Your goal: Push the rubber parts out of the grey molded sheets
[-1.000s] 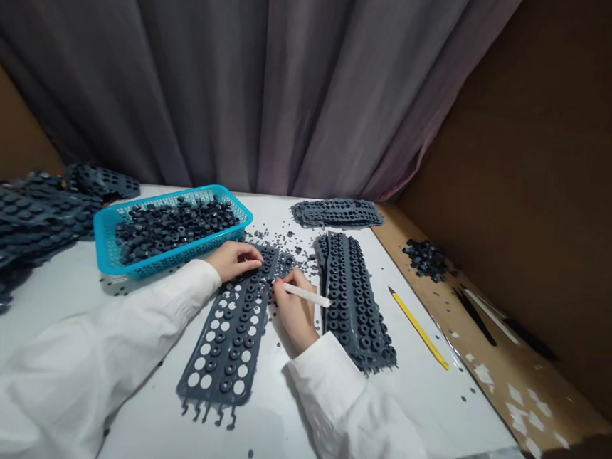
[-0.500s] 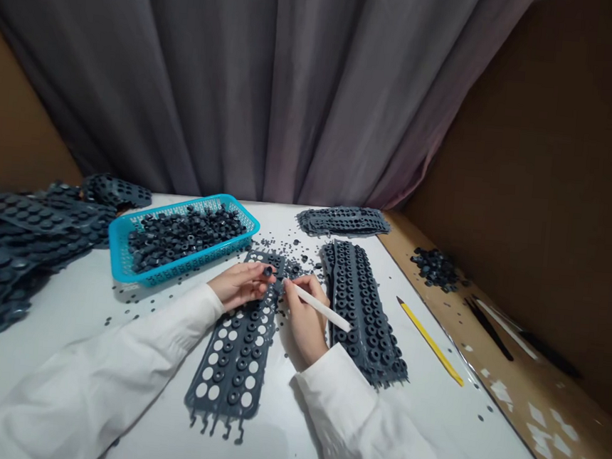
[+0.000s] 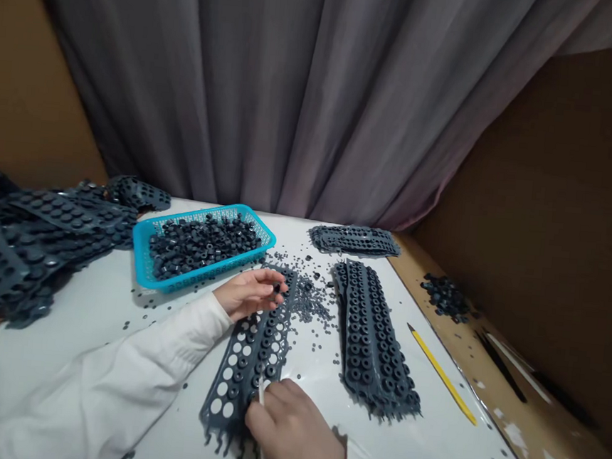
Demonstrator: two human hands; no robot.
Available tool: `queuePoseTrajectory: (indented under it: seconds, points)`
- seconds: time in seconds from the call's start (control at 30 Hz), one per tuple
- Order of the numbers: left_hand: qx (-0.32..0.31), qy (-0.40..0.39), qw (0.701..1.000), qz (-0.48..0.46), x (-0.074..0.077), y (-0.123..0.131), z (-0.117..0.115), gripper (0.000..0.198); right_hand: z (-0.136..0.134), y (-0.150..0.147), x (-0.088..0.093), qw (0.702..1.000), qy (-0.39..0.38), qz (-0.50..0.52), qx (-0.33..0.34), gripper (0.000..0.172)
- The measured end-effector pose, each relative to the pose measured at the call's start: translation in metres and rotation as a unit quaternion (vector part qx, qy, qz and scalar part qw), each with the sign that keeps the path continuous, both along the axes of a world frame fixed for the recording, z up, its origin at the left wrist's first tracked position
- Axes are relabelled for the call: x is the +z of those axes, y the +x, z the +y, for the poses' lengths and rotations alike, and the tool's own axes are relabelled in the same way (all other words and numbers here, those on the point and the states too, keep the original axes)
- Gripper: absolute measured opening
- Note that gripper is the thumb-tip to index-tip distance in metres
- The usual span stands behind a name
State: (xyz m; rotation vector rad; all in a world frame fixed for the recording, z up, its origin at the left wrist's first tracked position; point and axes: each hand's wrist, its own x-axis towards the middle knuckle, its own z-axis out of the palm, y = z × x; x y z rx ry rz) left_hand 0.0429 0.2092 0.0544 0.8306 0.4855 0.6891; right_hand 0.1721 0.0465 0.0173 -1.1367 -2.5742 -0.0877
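My left hand [image 3: 251, 293] is closed in a pinch on a small dark rubber piece [image 3: 276, 288], mostly hidden by the fingers. It hovers above the far end of a dark rubber sheet [image 3: 260, 336] with rows of raised rings and white discs. My right hand [image 3: 296, 429] is wrapped round a thin white stick [image 3: 262, 393], its tip pointing away from me over the near right part of the sheet. Most of the stick is covered by the fingers. Hooked strands hang off the sheet's near edge.
A blue basket [image 3: 145, 262] of small dark pieces stands back left, beside a heap of dark sheets [image 3: 42, 235]. Stacked ringed sheets [image 3: 372, 328] lie right, another stack [image 3: 356, 239] behind. A yellow craft knife-like tool [image 3: 443, 374] lies farther right. Tiny dark discs [image 3: 310, 301] are scattered mid-table.
My right hand has moved toward me with the white stick, from beside my left hand to the sheet's near end. My left hand keeps its pinch. The view has shifted slightly.
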Motion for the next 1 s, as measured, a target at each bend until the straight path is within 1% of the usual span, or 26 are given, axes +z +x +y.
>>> queuePoseTrajectory:
  seconds: [0.1, 0.2, 0.27, 0.33, 0.37, 0.43, 0.5, 0.53, 0.57, 0.6, 0.63, 0.67, 0.7, 0.73, 0.77, 0.83, 0.93, 1.0]
  points:
    - [0.028, 0.044, 0.999, 0.012, 0.007, -0.001, 0.001, 0.031, 0.003, 0.002, 0.002, 1.0, 0.009, 0.005, 0.013, 0.013]
    - [0.057, 0.083, 0.994, 0.032, 0.011, -0.002, 0.006, 0.02, 0.001, 0.006, 0.006, 0.999, -0.021, 0.035, 0.017, 0.01]
    - [0.063, 0.123, 0.988, 0.072, 0.009, -0.003, 0.01, 0.014, -0.006, 0.009, 0.01, 0.996, -0.044, 0.072, 0.023, 0.008]
    - [0.059, 0.18, 0.973, 0.132, 0.004, -0.003, 0.012, 0.016, -0.017, 0.011, 0.013, 0.991, -0.069, 0.109, 0.043, 0.008]
    - [0.053, 0.215, 0.961, 0.166, 0.0, -0.003, 0.012, 0.016, -0.023, 0.011, 0.014, 0.987, -0.084, 0.123, 0.059, 0.009]
    - [0.039, 0.297, 0.925, 0.233, -0.007, -0.001, 0.009, 0.014, -0.035, 0.014, 0.017, 0.978, -0.11, 0.142, 0.103, 0.015]
    - [0.016, 0.382, 0.878, 0.289, -0.014, 0.001, 0.004, 0.013, -0.04, 0.019, 0.02, 0.964, -0.133, 0.175, 0.147, 0.019]
    - [0.002, 0.422, 0.852, 0.312, -0.016, 0.003, 0.0, 0.014, -0.039, 0.022, 0.022, 0.956, -0.147, 0.204, 0.153, 0.021]
    - [-0.012, 0.457, 0.825, 0.333, -0.018, 0.006, -0.003, 0.015, -0.035, 0.026, 0.024, 0.946, -0.164, 0.247, 0.134, 0.026]
    - [-0.025, 0.487, 0.799, 0.353, -0.019, 0.008, -0.006, 0.016, -0.028, 0.03, 0.024, 0.932, -0.182, 0.301, 0.088, 0.032]
    - [-0.036, 0.513, 0.773, 0.373, -0.02, 0.01, -0.008, 0.016, -0.018, 0.034, 0.024, 0.912, -0.2, 0.359, 0.009, 0.036]
    - [-0.043, 0.534, 0.748, 0.392, -0.019, 0.012, -0.011, 0.016, -0.006, 0.038, 0.023, 0.877, -0.205, 0.424, -0.097, 0.042]
    - [-0.048, 0.552, 0.724, 0.411, -0.019, 0.015, -0.012, 0.016, 0.007, 0.04, 0.02, 0.838, -0.206, 0.477, -0.163, 0.044]
    - [-0.051, 0.566, 0.703, 0.428, -0.018, 0.016, -0.014, 0.016, 0.02, 0.042, 0.016, 0.806, -0.21, 0.514, -0.206, 0.043]
    - [-0.054, 0.578, 0.683, 0.443, -0.017, 0.018, -0.015, 0.017, 0.032, 0.044, 0.011, 0.784, -0.204, 0.536, -0.238, 0.039]
    - [-0.058, 0.596, 0.653, 0.464, -0.015, 0.02, -0.016, 0.019, 0.051, 0.044, -0.002, 0.762, -0.18, 0.558, -0.276, 0.031]
    - [-0.066, 0.612, 0.628, 0.477, -0.014, 0.023, -0.015, 0.021, 0.061, 0.044, -0.017, 0.746, -0.161, 0.577, -0.291, 0.026]
    - [-0.07, 0.618, 0.618, 0.48, -0.014, 0.024, -0.014, 0.02, 0.061, 0.044, -0.022, 0.742, -0.162, 0.582, -0.291, 0.024]
